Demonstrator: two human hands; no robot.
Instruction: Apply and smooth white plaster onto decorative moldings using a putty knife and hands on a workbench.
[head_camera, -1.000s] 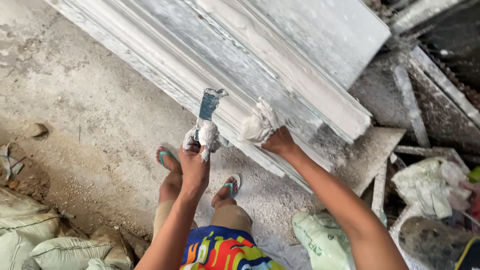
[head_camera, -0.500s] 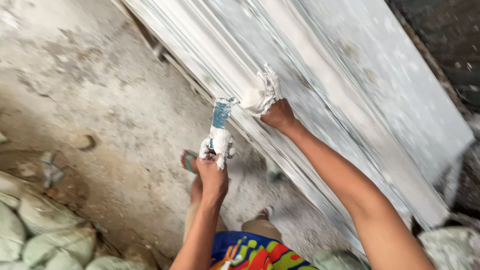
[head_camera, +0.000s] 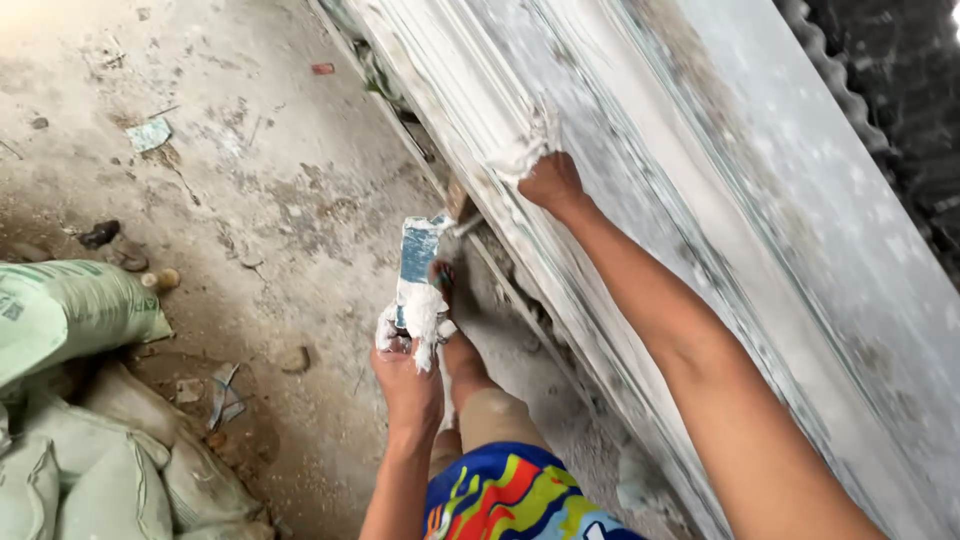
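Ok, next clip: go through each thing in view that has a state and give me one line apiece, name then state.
Left hand: gripping a scraper, smeared with white plaster.
Scraper: upright, blade coated in plaster.
Right hand: pressing a white wad against the moulding.
White wad: wet with plaster, squashed on the surface.
Long moulding: lying diagonally, coated white and streaky.
Green sacks: full, stacked on the floor.

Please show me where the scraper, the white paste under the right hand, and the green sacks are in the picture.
scraper (head_camera: 418, 262): head view, on its blue blade.
white paste (head_camera: 522, 150): head view, on the lump above the right hand's fingers.
green sacks (head_camera: 75, 315): head view, on the top sack's side.
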